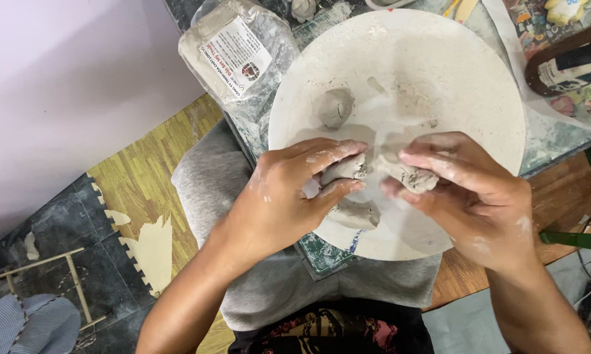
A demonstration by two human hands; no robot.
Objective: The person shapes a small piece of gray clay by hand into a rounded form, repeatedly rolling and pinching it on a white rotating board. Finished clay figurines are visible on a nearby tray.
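Pinching one grey clay lump (380, 172) between left hand (289, 190) and right hand (469, 190) (fingers curled, palms inward).

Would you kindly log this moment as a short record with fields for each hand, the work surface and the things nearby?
left hand: pinches one end of a grey clay piece between fingers and thumb
right hand: grips the other end of the same clay
surface: round white board, dusted with clay smears
on the board: a small clay lump above the hands, another clay lump just under them
nearby: clear bag of clay with a label, at the board's upper left
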